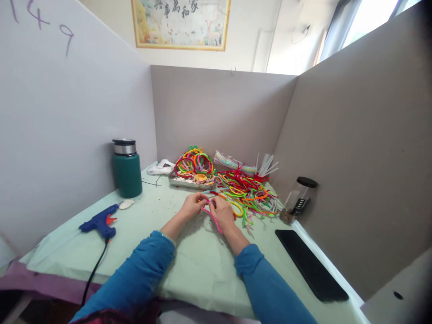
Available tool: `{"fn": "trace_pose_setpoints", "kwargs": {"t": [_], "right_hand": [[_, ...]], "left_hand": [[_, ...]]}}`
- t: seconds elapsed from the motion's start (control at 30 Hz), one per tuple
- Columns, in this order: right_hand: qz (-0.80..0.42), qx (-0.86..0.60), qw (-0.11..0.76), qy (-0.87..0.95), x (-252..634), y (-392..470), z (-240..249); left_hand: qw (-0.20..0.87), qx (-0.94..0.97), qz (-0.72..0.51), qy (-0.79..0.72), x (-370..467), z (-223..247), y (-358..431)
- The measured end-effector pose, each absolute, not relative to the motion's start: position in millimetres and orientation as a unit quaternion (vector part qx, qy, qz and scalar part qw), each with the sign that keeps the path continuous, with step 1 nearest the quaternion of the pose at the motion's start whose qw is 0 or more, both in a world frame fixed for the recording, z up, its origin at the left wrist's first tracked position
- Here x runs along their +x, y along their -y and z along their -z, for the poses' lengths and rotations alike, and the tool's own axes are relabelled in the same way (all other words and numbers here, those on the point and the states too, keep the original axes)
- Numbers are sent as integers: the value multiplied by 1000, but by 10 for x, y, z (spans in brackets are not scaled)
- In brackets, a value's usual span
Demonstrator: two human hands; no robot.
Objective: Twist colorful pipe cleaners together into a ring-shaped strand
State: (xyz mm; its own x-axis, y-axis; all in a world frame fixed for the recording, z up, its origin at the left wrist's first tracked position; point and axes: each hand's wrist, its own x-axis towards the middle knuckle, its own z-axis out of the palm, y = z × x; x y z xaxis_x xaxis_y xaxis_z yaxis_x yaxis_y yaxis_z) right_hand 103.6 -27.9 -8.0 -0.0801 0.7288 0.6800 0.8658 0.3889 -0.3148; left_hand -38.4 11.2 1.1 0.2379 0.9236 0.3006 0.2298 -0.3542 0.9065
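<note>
My left hand (194, 204) and my right hand (222, 212) meet over the middle of the table, fingertips almost touching. Both are closed in a pinch on a pink pipe cleaner (215, 221), whose loose end hangs down between them beside my right hand. A small purple part shows between the fingertips. Just behind and to the right of my right hand lies a yellow loop (238, 209), with a heap of coloured pipe cleaners (251, 189) beyond it.
A metal tray (192, 183) holds coloured rings. At left stand a green bottle (127, 175) and a blue glue gun (101, 222) with a cord. On the right are a clear jar (299, 200) and a black flat object (308, 263). Partitions enclose three sides.
</note>
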Motion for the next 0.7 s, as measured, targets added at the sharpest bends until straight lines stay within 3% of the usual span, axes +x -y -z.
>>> {"fn": "trace_pose_setpoints", "kwargs": {"t": [0.57,0.7], "right_hand": [[68,-518,441,729,1065,269,94],[66,-508,445,734,1064,256,102]], "left_hand": [[382,702,-440,-410,-406,5,-132],[422,679,-449,-399,-395,-19,-121]]}}
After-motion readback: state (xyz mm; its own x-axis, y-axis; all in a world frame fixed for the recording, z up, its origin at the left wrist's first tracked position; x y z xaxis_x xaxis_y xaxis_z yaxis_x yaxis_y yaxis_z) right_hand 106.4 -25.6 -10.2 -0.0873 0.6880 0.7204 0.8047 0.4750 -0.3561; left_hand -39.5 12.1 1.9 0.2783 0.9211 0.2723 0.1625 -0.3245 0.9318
